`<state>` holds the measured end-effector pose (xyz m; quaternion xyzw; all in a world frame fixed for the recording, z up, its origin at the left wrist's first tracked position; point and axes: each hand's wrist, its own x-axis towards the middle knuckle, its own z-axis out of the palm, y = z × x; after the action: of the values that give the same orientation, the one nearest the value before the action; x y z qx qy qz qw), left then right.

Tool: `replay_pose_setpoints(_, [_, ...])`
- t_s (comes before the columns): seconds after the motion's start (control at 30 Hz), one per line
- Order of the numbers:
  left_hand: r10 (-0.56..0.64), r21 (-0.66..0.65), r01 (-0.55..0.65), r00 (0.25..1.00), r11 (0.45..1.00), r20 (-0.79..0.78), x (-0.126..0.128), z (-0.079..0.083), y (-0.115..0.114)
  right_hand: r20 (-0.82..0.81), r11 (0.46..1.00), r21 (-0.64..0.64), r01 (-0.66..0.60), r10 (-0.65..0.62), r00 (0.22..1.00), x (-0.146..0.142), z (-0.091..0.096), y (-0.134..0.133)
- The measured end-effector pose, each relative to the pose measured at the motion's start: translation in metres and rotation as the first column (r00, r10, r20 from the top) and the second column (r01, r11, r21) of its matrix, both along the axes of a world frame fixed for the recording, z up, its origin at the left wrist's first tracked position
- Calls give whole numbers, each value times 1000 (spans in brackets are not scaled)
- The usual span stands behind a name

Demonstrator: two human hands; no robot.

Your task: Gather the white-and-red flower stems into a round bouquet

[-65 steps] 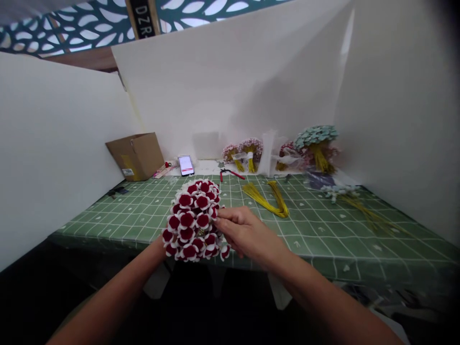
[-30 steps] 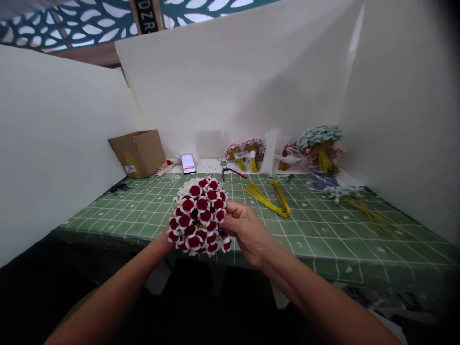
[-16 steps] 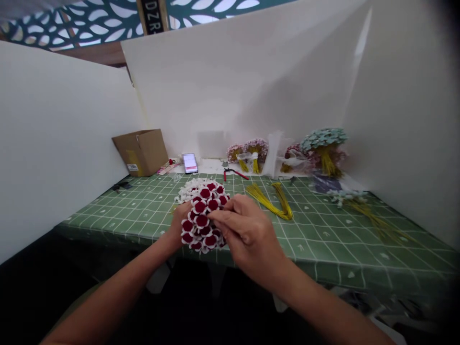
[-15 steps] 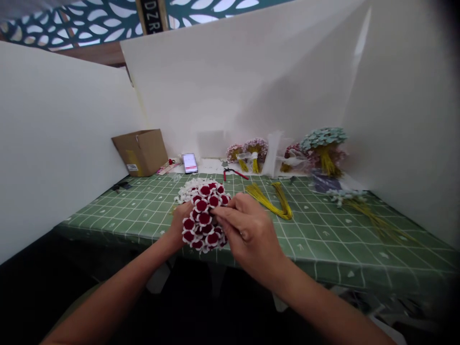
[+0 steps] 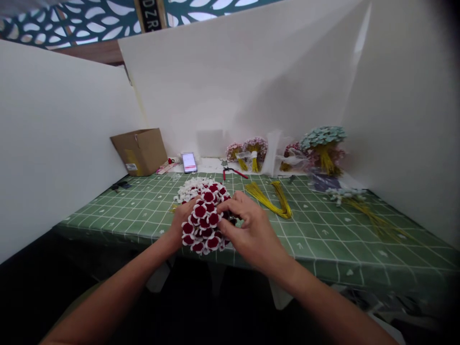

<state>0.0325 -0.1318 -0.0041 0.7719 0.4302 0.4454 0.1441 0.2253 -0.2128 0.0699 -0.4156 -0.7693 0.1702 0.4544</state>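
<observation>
A round bunch of dark red, white-edged artificial flowers (image 5: 204,221) is held over the near edge of the green checked table (image 5: 323,239). My left hand (image 5: 181,220) grips the bunch from its left side and below. My right hand (image 5: 251,230) lies against the bunch's right side, fingers curled onto the flower heads. The stems are hidden behind the hands. A pile of white flowers (image 5: 189,188) lies on the table just behind the bunch.
Yellow wire stems (image 5: 269,196) lie right of the bunch. At the back stand a cardboard box (image 5: 140,151), a lit phone (image 5: 189,162), red-handled pliers (image 5: 233,172), pink bouquets (image 5: 249,151) and a teal bouquet (image 5: 321,141). White panels wall in three sides.
The bunch has sunk lower and tilted as both hands turned it. My right hand moved from the bunch's edge onto its front and right side.
</observation>
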Motion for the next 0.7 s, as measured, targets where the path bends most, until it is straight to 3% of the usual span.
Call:
replay_pose_setpoints(0.1, [-5, 23, 6, 1000, 1000, -25, 1, 0, 1, -40, 999, 27, -19, 20, 999, 2, 0, -1])
replay_pose_setpoints(0.2, [52, 65, -47, 996, 997, -76, 3, 4, -6, -95, 962, 265, 60, -36, 995, 6, 3, -8])
replay_pose_setpoints(0.3, [133, 68, -123, 976, 990, -171, 6, 12, -16, 18, 888, 450, -99, 102, 995, 6, 4, -14])
replay_pose_setpoints(0.37, [165, 51, -158, 959, 986, -228, 7, 16, -20, 152, 870, 453, -195, 139, 978, 4, 2, -13])
replay_pose_setpoints(0.5, [253, 72, -243, 910, 967, -328, 8, 19, -22, 211, 907, 415, -66, -25, 977, -1, -6, -3])
replay_pose_setpoints(0.7, [305, 125, -278, 851, 952, -427, 12, 21, -23, 336, 907, 421, -12, -143, 931, -6, -13, 0])
